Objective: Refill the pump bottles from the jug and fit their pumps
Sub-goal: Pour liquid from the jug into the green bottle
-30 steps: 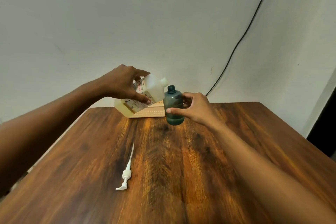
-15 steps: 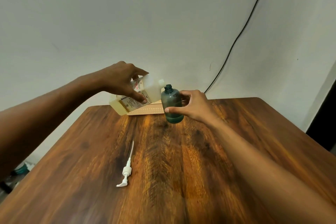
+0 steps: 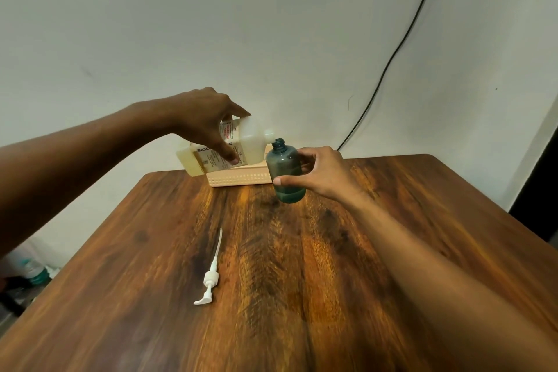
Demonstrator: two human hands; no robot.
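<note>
Overhead, left hand (image 3: 208, 121) tips jug (image 3: 241, 145) (sideways).

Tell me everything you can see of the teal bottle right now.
The teal bottle is small, round-shouldered, translucent and plastic-looking, with a short threaded neck, open, no pump fitted. It holds a shallow layer of liquid at the bottom. It is near upright, leaning slightly left, at the table's far end; whether its base touches the wood I cannot tell. The right hand wraps it from the right, thumb across the front. The jug's spout is tipped close to its mouth; no stream shows.

Jug (image 3: 241, 145) left of bottle (image 3: 285, 170); pump (image 3: 210, 278) nearer.
</note>
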